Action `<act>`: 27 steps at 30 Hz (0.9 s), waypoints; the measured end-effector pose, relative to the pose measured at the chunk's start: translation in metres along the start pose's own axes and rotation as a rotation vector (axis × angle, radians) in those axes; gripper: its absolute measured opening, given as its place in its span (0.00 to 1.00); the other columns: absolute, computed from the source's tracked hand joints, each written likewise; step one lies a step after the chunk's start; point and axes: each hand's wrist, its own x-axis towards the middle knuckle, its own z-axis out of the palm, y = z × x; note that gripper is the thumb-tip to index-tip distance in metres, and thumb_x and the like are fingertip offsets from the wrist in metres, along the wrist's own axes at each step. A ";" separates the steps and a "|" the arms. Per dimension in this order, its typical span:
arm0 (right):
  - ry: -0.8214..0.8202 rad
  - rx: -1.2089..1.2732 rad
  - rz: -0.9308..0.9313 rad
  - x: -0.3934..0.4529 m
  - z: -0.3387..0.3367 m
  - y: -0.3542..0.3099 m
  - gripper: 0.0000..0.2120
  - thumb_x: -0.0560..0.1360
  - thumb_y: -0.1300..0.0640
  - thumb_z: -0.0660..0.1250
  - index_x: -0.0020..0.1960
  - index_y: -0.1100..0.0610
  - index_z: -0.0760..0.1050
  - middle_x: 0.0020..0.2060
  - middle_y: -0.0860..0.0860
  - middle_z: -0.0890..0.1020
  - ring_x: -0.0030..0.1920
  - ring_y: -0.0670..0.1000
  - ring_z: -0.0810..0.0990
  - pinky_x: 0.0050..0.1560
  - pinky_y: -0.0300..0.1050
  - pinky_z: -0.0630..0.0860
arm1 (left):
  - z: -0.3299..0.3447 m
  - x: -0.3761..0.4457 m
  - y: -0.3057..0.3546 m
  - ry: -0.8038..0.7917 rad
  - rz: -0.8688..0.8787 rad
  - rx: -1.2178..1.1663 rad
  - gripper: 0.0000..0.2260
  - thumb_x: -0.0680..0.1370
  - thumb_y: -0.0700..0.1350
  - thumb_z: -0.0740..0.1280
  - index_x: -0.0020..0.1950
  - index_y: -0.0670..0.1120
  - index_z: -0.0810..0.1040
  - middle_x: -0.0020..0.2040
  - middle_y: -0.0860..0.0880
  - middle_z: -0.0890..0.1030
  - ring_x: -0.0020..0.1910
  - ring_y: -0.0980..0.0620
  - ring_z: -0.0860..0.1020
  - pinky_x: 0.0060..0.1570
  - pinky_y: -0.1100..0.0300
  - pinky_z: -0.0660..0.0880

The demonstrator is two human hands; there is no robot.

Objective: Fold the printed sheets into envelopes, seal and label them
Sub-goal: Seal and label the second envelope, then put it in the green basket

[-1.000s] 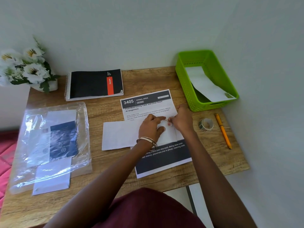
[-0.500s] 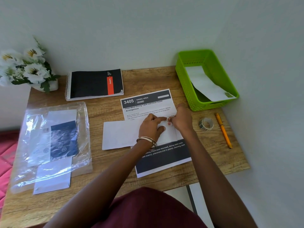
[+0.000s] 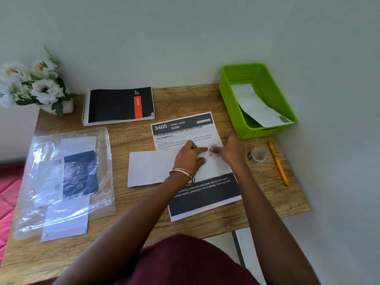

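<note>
A printed sheet headed "3405 Dining Area" lies in the middle of the wooden table. Across it lies a white envelope, its left end sticking out past the sheet. My left hand, with bangles at the wrist, presses down on the envelope, index finger stretched to the right. My right hand meets it fingertip to fingertip and pinches the envelope's upper edge near its right end. What lies under the fingertips is hidden.
A green basket at the back right holds a white envelope. A tape roll and an orange pen lie to the right. A spiral notebook, a flower pot and a plastic bag of envelopes sit to the left.
</note>
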 end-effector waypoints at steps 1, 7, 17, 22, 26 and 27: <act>-0.004 0.019 -0.004 -0.001 0.000 0.001 0.27 0.64 0.54 0.79 0.56 0.63 0.72 0.52 0.58 0.80 0.53 0.59 0.78 0.50 0.54 0.76 | 0.000 0.000 0.000 -0.004 0.003 0.009 0.18 0.74 0.42 0.69 0.64 0.46 0.76 0.52 0.43 0.72 0.50 0.45 0.73 0.52 0.57 0.72; -0.092 -0.019 -0.178 -0.002 0.001 0.013 0.33 0.65 0.58 0.78 0.66 0.59 0.67 0.41 0.53 0.75 0.42 0.52 0.74 0.41 0.43 0.68 | 0.005 -0.003 0.003 -0.004 0.038 0.130 0.18 0.76 0.43 0.66 0.66 0.46 0.74 0.54 0.42 0.73 0.54 0.41 0.72 0.55 0.51 0.71; -0.061 0.053 -0.186 0.009 0.007 0.007 0.31 0.67 0.57 0.76 0.65 0.58 0.67 0.38 0.52 0.77 0.38 0.50 0.74 0.35 0.40 0.67 | 0.004 -0.002 0.001 -0.010 0.029 0.100 0.18 0.75 0.43 0.66 0.65 0.48 0.75 0.52 0.43 0.73 0.53 0.43 0.72 0.54 0.52 0.70; -0.046 0.028 -0.279 0.009 0.012 0.016 0.33 0.65 0.58 0.77 0.66 0.56 0.67 0.35 0.54 0.78 0.36 0.54 0.77 0.38 0.47 0.74 | 0.007 -0.002 0.000 0.013 0.025 0.105 0.17 0.75 0.44 0.66 0.65 0.47 0.75 0.53 0.43 0.73 0.53 0.43 0.72 0.52 0.52 0.70; -0.081 0.026 -0.317 0.007 0.010 0.019 0.38 0.67 0.58 0.76 0.72 0.55 0.62 0.37 0.56 0.77 0.38 0.53 0.76 0.40 0.48 0.74 | 0.007 -0.001 0.000 0.013 0.023 0.110 0.17 0.75 0.44 0.66 0.65 0.47 0.75 0.54 0.43 0.73 0.54 0.43 0.72 0.53 0.52 0.71; -0.100 0.023 -0.330 0.005 0.009 0.019 0.40 0.67 0.58 0.76 0.73 0.55 0.60 0.38 0.54 0.75 0.38 0.52 0.75 0.40 0.45 0.72 | 0.007 -0.001 0.000 0.010 0.021 0.110 0.18 0.76 0.44 0.66 0.65 0.47 0.74 0.54 0.43 0.73 0.54 0.43 0.72 0.54 0.52 0.71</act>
